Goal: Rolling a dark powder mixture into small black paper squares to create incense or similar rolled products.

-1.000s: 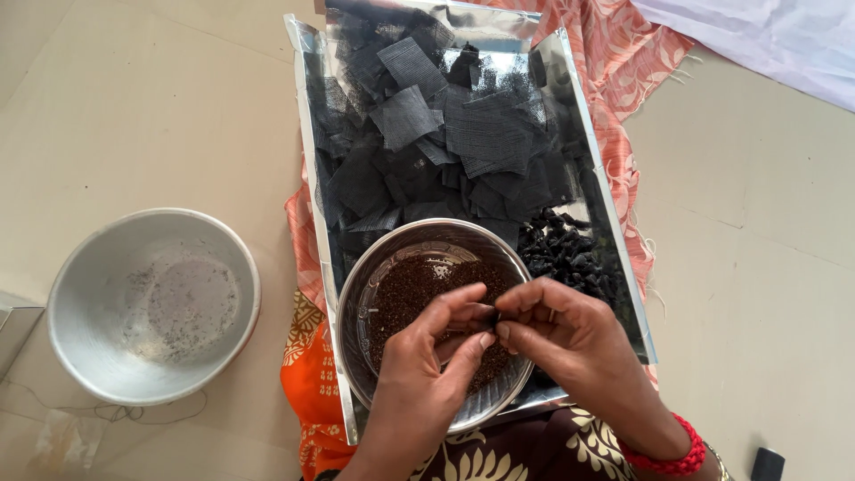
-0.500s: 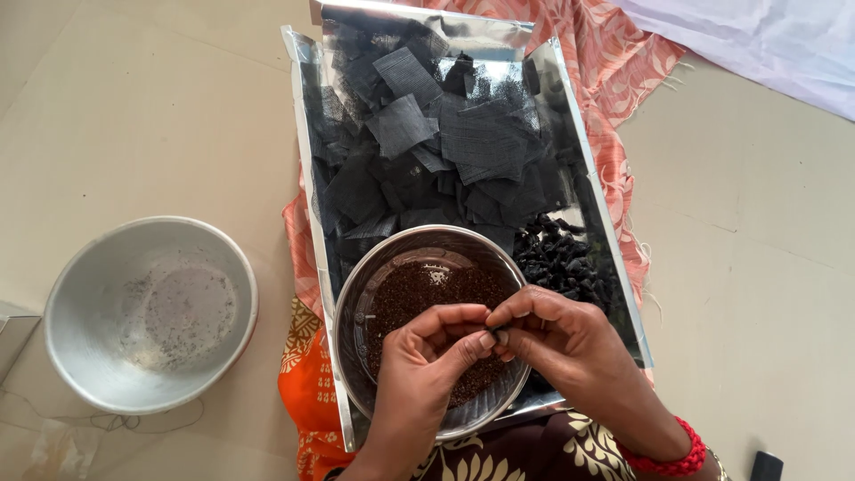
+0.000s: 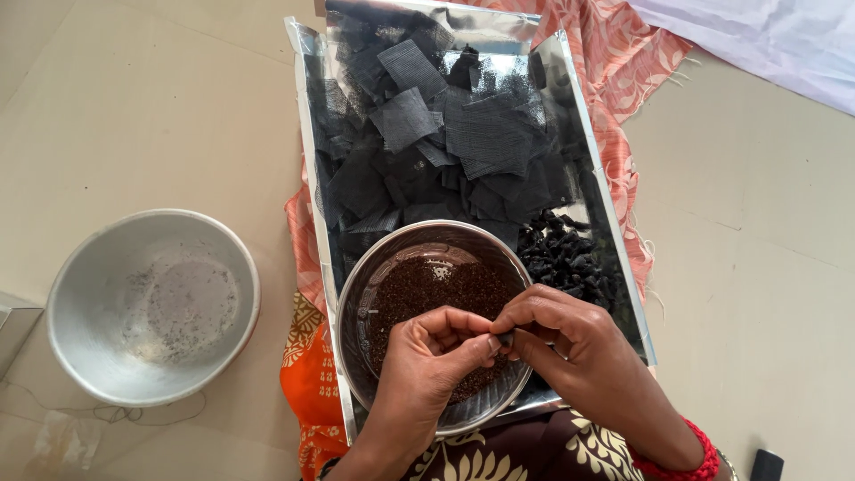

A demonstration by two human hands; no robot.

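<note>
Both hands [image 3: 499,343] pinching bundle [image 3: 506,338] over bowl [image 3: 356,294]

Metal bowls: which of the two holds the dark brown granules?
The bowl on the tray, beneath both hands; the bowl on the floor at left holds only pale residue.

Bright, even daylight, sharp focus, glare on the foil tray [image 3: 579,80]

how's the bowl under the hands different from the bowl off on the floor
The bowl under the hands sits on the shiny tray and holds dark brown granules; the floor bowl stands alone on the pale floor with only a thin speckled residue. The left hand and right hand work over the first; nothing touches the second. Both are round and metal.
</note>
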